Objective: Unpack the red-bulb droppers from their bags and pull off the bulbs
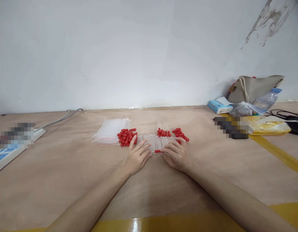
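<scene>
Clear, thin glass dropper tubes [150, 141] lie side by side in a row between my hands. In front of them, a red rubber bulb [158, 151] lies sideways at the fingertips of my right hand [178, 157], whose fingers are closed on it. My left hand [137, 158] pinches a thin tube at the bulb's left end; its fingers partly cover the tube. A pile of red bulbs [124, 139] sits beyond my left hand, and more loose red bulbs [180, 133] lie beyond my right. Several tubes with red bulbs fitted [164, 132] rest behind the row.
Clear plastic bags [111, 130] are stacked at the left. A power strip [18, 151] with a grey cable lies far left. At the right are a blue tissue pack [220, 105], a yellow pack [269, 125], a beige bag [256, 88] and black cables [286, 114]. A wall stands behind.
</scene>
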Demonstrator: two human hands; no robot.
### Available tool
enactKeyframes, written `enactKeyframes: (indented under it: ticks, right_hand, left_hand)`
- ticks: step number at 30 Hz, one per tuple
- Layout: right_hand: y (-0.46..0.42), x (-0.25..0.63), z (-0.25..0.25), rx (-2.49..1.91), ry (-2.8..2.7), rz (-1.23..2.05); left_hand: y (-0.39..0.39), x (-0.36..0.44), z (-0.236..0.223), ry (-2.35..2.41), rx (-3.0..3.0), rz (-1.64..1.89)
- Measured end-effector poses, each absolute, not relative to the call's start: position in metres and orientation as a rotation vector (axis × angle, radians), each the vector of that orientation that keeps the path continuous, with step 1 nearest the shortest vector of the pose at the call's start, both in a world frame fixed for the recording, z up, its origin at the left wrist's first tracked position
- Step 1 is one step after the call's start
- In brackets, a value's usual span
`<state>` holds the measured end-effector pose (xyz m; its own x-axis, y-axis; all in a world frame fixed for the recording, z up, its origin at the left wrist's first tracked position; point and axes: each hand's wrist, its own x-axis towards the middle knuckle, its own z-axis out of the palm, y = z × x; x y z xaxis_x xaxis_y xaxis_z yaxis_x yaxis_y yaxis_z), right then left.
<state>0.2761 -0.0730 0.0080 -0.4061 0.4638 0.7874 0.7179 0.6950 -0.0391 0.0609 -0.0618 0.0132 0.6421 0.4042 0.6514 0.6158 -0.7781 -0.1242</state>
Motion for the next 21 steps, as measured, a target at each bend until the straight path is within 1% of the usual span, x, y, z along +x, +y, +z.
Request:
enactKeyframes:
  ticks: [11,15,21]
  right_hand:
    - [-0.069,0.269,-0.005,-0.904,-2.128,-0.477]
    - [-0.067,0.271,-0.006,-0.860,-2.178,-0.484]
    - [-0.070,0.271,-0.003,-0.787,-2.232,-0.485]
  left_hand:
    - [-0.061,0.063,0.011,-0.743,-2.556,-0.962]
    - [-0.061,0.061,0.009,-0.712,-2.583,-1.013]
    - [-0.064,0.063,0.013,-0.678,-2.628,-0.996]
